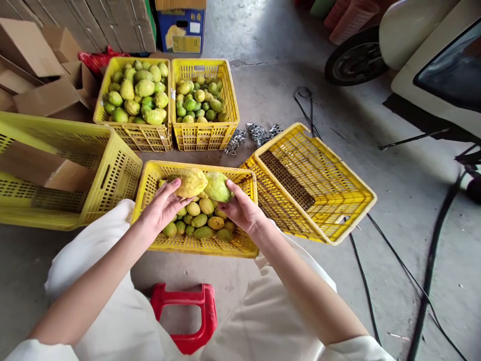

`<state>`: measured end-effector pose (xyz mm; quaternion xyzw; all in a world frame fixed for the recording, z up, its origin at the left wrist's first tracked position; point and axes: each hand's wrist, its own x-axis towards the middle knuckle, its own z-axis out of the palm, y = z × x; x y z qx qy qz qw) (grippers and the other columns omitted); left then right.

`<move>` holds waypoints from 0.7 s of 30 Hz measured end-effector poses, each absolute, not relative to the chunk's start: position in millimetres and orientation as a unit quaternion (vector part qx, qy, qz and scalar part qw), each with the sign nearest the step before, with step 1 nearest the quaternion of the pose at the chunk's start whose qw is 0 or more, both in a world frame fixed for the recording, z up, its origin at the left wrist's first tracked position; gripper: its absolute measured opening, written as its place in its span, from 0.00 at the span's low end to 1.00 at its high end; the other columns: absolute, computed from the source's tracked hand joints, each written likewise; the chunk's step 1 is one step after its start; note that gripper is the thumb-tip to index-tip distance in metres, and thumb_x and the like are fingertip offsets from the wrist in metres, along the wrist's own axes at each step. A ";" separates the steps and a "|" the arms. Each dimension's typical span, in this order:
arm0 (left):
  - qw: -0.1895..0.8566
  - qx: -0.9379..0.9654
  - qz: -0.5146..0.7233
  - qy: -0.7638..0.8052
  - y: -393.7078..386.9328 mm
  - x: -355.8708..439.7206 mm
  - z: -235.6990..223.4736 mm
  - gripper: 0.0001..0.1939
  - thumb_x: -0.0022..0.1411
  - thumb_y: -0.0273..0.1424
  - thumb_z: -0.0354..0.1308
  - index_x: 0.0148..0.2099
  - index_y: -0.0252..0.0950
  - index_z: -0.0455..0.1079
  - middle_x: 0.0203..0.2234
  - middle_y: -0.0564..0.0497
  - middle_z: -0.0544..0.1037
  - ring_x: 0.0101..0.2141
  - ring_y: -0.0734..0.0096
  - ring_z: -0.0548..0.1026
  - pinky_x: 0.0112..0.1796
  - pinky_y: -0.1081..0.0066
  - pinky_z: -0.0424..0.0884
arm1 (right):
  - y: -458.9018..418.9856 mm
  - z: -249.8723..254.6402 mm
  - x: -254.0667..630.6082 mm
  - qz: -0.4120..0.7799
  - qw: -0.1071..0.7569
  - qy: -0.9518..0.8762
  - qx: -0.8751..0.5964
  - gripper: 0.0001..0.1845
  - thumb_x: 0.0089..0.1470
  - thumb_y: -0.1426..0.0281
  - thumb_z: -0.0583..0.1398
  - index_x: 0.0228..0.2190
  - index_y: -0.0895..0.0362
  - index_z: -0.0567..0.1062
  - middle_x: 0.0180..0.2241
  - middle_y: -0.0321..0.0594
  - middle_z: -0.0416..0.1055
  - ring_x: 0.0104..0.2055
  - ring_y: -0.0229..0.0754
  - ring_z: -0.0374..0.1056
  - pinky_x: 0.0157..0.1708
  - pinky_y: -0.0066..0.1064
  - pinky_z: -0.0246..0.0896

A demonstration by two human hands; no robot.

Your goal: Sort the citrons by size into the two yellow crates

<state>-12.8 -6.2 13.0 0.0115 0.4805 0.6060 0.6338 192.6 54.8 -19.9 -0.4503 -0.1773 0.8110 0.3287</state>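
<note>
Yellow fruit (pixel 189 182), oblong, bumpy; green fruit (pixel 217 187), paler; left hand (pixel 161 206) grasping yellow one, right hand (pixel 242 208) green.

Both hands (pixel 201 206) hold fruit (pixel 189 182) above a yellow crate (pixel 199 245).

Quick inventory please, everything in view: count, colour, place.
yellow fruit: 1, left hand
green fruit: 1, right hand
near crate: 1, yellow, between knees
loose fruits: many, yellow-green, near crate
far crates: 2, yellow, fruit-filled, beyond
left crate: 1, yellow, cardboard inside
tilted crate: 1, yellow, right
cardboard boxes: several, brown, upper left
printed box: 1, blue, top
bag: red, upper left
scraps: silvery, floor
baskets: pink, top right
vehicle: 1, whitish, right
cables: several, black, right
stool: 1, red, bottom
hands: 2, bare, above near crate
</note>
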 end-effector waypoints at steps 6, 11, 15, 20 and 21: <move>0.636 -0.024 0.618 0.462 -6.4 -8.5 16.6 0.12 0.62 0.24 0.70 0.47 0.36 0.77 0.47 0.45 0.86 0.54 0.62 0.83 0.59 0.64 0.80 | 60.0 -15.6 193.7 0.804 0.347 -0.168 -0.453 0.28 0.38 0.54 0.82 0.37 0.52 0.80 0.34 0.33 0.79 0.32 0.38 0.69 0.25 0.27 0.59; 0.637 -0.029 0.624 0.452 -2.9 -5.0 21.1 0.19 0.62 0.21 0.67 0.54 0.36 0.77 0.46 0.46 0.86 0.54 0.62 0.84 0.59 0.65 0.80 | 58.8 -12.1 191.5 0.802 0.371 -0.144 -0.446 0.32 0.30 0.55 0.84 0.35 0.51 0.79 0.33 0.29 0.78 0.32 0.35 0.67 0.28 0.26 0.60; 0.639 -0.043 0.598 0.482 -3.3 -6.5 23.0 0.17 0.64 0.23 0.66 0.55 0.35 0.76 0.41 0.47 0.87 0.48 0.62 0.86 0.55 0.64 0.83 | 58.5 -17.3 193.5 0.805 0.373 -0.149 -0.436 0.30 0.34 0.57 0.83 0.37 0.50 0.79 0.35 0.30 0.80 0.34 0.36 0.71 0.31 0.28 0.65; 0.663 0.026 0.578 0.475 -8.4 -11.0 18.9 0.25 0.59 0.25 0.69 0.59 0.38 0.76 0.43 0.46 0.87 0.49 0.57 0.86 0.53 0.62 0.84 | 59.9 -21.8 195.3 0.799 0.375 -0.164 -0.441 0.26 0.40 0.56 0.81 0.39 0.49 0.81 0.39 0.35 0.84 0.42 0.43 0.79 0.43 0.34 0.77; 0.667 0.043 0.576 0.471 -9.6 -11.5 17.5 0.28 0.57 0.25 0.71 0.60 0.39 0.76 0.44 0.46 0.87 0.51 0.57 0.85 0.53 0.61 0.84 | 60.0 -21.5 195.0 0.796 0.378 -0.168 -0.442 0.25 0.40 0.56 0.81 0.39 0.48 0.82 0.39 0.35 0.85 0.44 0.44 0.79 0.45 0.34 0.78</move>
